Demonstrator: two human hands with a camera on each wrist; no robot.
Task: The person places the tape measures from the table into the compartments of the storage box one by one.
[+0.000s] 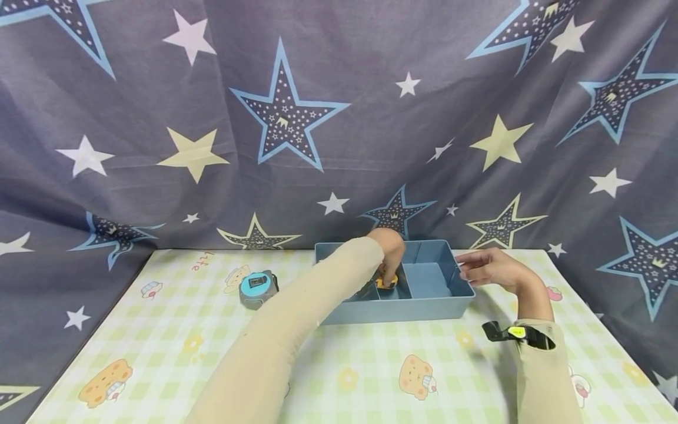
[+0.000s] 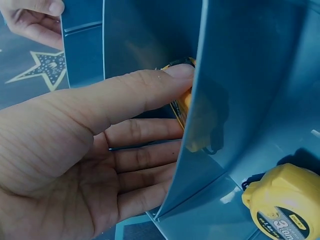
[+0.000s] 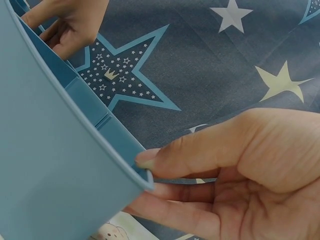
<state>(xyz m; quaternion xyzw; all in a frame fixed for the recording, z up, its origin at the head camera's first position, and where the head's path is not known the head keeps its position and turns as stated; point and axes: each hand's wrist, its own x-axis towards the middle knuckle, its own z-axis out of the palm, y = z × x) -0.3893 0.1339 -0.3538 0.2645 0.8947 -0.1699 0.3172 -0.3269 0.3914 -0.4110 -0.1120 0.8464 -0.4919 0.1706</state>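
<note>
- Far left: the blue-faced tape measure [image 1: 255, 287] is resting on the checked cloth [image 1: 175, 353], outside the tray [image 1: 402, 311]; your left sleeve [image 1: 288, 333] is overhanging the tray's left part.
- Left compartment: the yellow tape measure [image 2: 282, 200] is lying here, the sleeve largely hiding this compartment in the head view.
- Between compartments: an upright divider [image 2: 240, 60] is separating the yellow tape measure from your left hand [image 1: 391, 253].
- Middle compartment: your left thumb and fingers are pinching the small orange tape measure [image 1: 390, 283]. This appears to be the governing relation: the piece is lying directly under your left hand, the nearer one. Thumb and divider are covering too much for its long axis to be told.
- Around it: compartment walls are standing to its left and right, seemingly leaving upward as the unobstructed side.
- Right: the tray's long axis is running left to right; your right hand [image 1: 494, 269] is pinching its right end, thumb over the rim, well apart from the orange tape measure.
</note>
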